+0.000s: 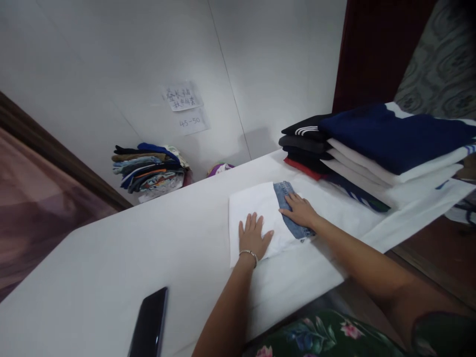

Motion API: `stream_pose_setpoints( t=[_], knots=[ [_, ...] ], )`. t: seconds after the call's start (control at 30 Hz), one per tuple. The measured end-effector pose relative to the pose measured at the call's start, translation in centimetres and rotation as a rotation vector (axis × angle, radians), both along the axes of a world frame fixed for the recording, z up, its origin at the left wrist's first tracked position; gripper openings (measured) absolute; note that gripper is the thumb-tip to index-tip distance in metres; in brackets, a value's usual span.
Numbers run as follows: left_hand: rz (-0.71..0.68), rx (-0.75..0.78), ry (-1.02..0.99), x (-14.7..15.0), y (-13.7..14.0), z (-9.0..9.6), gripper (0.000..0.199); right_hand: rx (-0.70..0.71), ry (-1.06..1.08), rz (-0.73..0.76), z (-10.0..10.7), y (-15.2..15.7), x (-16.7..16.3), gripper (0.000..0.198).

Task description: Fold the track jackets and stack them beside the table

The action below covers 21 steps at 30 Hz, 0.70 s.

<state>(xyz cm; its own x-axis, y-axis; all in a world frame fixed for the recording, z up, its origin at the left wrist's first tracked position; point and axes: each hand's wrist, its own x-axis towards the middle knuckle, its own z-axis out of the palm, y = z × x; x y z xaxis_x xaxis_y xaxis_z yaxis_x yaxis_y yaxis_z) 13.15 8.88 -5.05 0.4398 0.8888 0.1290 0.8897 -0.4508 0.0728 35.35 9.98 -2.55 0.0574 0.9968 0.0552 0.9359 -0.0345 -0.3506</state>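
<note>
A folded garment [253, 198], white with a blue denim section [284, 192] at its right end, lies flat on the white table. My left hand [254, 237], a bracelet at its wrist, rests palm down on the white part with fingers spread. On the denim section lies my right hand [300, 210], its fingers stretched out and flat. Neither hand grips anything. The cloth under both palms is hidden.
Stacks of folded clothes, one topped by a navy garment [375, 136] and one by a black garment [307, 125], stand at right. Beyond the far edge is another clothes pile [150, 168]. A phone [149, 322] lies front left. Handwritten papers [186, 106] hang on the wall.
</note>
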Motion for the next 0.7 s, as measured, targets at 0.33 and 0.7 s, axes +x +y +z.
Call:
stream_pose_setpoints(
  t=[0.33,0.7],
  knots=[
    [0.108,0.032,-0.079,1.3,4.9,5.7,0.061,-0.050,-0.051,-0.017,-0.1,0.5,0.3,0.074],
    [0.085,-0.041,0.070,2.7,8.1,0.6,0.070,-0.064,-0.051,0.095,1.1,8.2,-1.7,0.073]
  ],
)
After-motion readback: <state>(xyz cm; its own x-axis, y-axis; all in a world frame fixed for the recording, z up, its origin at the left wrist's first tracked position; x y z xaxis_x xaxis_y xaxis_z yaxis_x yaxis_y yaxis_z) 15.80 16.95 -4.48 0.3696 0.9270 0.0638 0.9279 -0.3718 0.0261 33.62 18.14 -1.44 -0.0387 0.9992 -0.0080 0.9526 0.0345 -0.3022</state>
